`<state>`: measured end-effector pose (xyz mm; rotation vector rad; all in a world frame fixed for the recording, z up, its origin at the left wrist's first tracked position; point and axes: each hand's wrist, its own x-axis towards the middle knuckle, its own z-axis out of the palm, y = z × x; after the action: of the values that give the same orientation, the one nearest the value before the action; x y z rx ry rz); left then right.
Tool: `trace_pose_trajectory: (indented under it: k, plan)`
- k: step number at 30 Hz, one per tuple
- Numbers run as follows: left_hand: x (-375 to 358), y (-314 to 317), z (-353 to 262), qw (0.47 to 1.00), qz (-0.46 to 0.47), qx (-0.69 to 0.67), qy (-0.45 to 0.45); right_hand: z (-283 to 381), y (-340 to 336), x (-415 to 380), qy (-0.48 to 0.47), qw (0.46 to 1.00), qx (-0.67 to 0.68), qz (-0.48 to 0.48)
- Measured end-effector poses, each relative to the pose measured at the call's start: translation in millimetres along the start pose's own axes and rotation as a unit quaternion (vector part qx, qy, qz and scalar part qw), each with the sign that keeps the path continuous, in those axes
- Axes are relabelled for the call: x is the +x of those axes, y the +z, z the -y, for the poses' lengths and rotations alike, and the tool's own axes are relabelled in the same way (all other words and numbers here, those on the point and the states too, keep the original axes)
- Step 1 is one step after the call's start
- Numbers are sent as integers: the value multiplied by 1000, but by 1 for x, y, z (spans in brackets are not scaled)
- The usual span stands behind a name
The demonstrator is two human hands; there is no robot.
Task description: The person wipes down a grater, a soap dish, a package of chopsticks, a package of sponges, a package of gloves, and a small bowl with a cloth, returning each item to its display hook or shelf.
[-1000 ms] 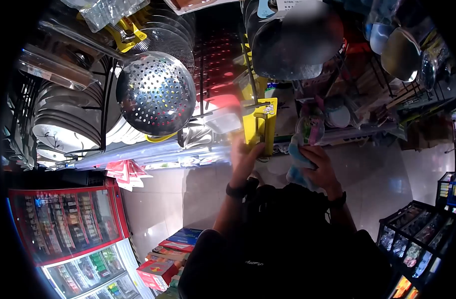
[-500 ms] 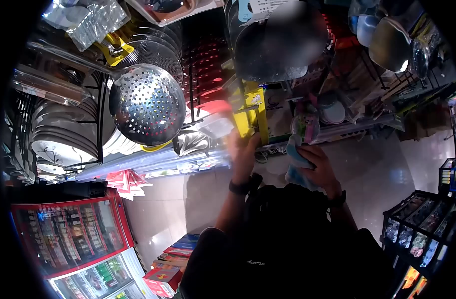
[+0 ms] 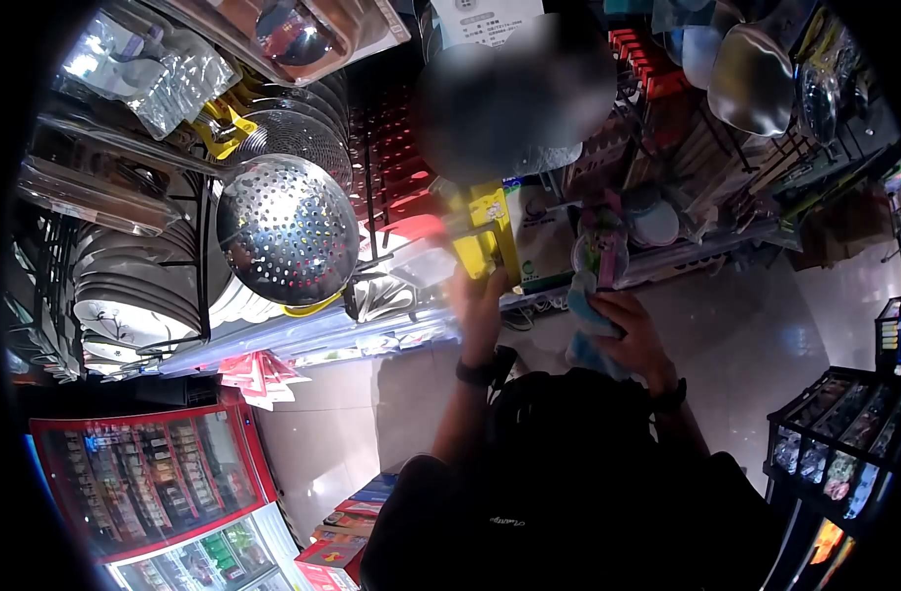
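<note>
My left hand [image 3: 478, 310] reaches up to the shelf front, its fingers closed at the lower end of a yellow package [image 3: 478, 254]. A clear plastic container with a red lid [image 3: 411, 236] is just left of that package. My right hand [image 3: 635, 333] is wrapped round a light blue cloth [image 3: 590, 317], which hangs partly below the fingers. Directly above the cloth hangs a pink and green packaged item [image 3: 600, 251]. Each wrist wears a dark band.
A perforated metal skimmer [image 3: 288, 229] sticks out at the left, near stacked bowls [image 3: 135, 300]. A large dark pan-like shape [image 3: 509, 98], partly blurred, hangs above my hands. Below are a red-framed fridge [image 3: 155, 483], boxes [image 3: 337, 552] and a black rack [image 3: 839, 443].
The view has shifted slightly, so the hanging goods at the left sit lower. My left hand stays at the yellow package and my right hand still holds the cloth.
</note>
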<state>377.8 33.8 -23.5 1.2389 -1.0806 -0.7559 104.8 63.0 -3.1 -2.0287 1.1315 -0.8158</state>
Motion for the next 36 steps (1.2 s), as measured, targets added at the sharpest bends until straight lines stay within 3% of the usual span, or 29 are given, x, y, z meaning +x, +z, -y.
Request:
trace_pose_trajectory:
  k: [3,10,20,25,29,34,36]
  plan:
    - [-1,4,-11,991,-22,-121,-46,-3,-1,1,9,1000,13,-3]
    - [15,-3,23,998,-33,-5,-46,-2,-3,-2,30,999,28,-3]
    - [38,24,14,994,-52,-60,-80,5,-10,2,9,1000,13,-10]
    - [53,29,59,992,-97,63,-49,0,-13,-1,0,999,21,-28]
    - [45,32,53,996,-83,-1,-44,-5,-16,-4,5,999,20,-42]
    - [21,35,58,993,-52,93,51,-17,-25,-14,24,998,12,-60]
    - [0,44,59,996,-73,41,-16,-19,-35,-16,28,997,12,-73]
